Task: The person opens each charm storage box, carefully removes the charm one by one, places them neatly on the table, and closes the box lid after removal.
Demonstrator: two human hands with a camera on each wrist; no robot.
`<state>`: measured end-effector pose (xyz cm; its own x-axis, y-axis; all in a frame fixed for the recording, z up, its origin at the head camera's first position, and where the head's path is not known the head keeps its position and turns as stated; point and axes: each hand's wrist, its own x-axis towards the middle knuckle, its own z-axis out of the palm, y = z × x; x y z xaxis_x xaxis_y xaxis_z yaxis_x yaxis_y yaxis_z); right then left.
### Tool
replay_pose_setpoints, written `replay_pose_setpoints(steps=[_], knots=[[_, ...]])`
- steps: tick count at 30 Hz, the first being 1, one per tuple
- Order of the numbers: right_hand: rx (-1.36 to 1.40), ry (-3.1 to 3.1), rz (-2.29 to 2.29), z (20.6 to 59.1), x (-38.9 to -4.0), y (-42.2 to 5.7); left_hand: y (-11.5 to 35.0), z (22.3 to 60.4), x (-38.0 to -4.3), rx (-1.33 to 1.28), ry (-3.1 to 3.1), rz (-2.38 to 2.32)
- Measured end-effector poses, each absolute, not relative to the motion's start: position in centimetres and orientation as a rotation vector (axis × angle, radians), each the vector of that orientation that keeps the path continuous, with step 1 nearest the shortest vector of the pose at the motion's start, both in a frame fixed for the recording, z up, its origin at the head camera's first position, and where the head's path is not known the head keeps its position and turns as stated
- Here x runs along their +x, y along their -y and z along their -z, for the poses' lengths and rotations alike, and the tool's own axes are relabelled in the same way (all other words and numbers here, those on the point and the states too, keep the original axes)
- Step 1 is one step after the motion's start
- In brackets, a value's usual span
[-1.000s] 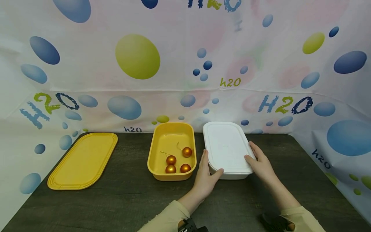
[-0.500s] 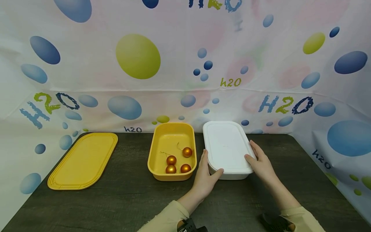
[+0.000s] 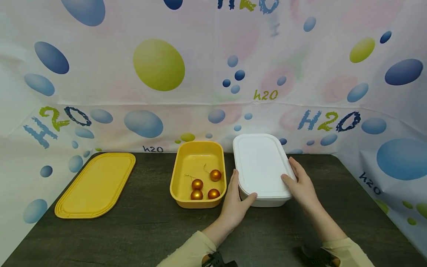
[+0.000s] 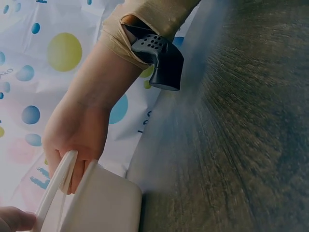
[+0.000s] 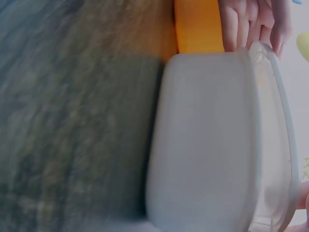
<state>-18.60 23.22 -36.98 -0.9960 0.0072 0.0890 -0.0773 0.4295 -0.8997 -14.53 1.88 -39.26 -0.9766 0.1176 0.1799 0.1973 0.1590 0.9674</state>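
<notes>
A white lid lies over a white rectangular box, its far end raised. In the right wrist view a gap shows between the lid and the box. My right hand grips the lid's right edge, thumb on top and fingers at the side. On the left my left hand holds the lid's left edge, its thumb near the front corner. The left wrist view also shows the lid apart from the box. What the box contains is hidden.
Just left of the white box stands a yellow box, open-topped, with several shiny orange bauble ornaments inside. A yellow lid lies flat at the far left of the dark table. Behind hangs a patterned white sheet.
The far end of the white lid has risen, opening a gap over the box. Both hands have shifted up slightly with it. The yellow box, baubles and yellow lid have not moved.
</notes>
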Motion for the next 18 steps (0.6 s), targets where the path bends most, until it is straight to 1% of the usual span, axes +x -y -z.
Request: replay_pose_setpoints(steps=[9,13,18], knots=[[0.149,2.466,-1.713,35.5,-17.7,-22.5,-1.2,38.9,-14.2,-0.397,2.212,2.092],[0.228,2.313,-1.916,35.1,-17.4,-22.1,-0.8,38.8,-14.0,-0.410,2.164,2.124],[0.393,2.063,-2.171,34.8,-17.0,-21.6,-0.6,38.9,-13.9,-0.417,2.131,2.131]])
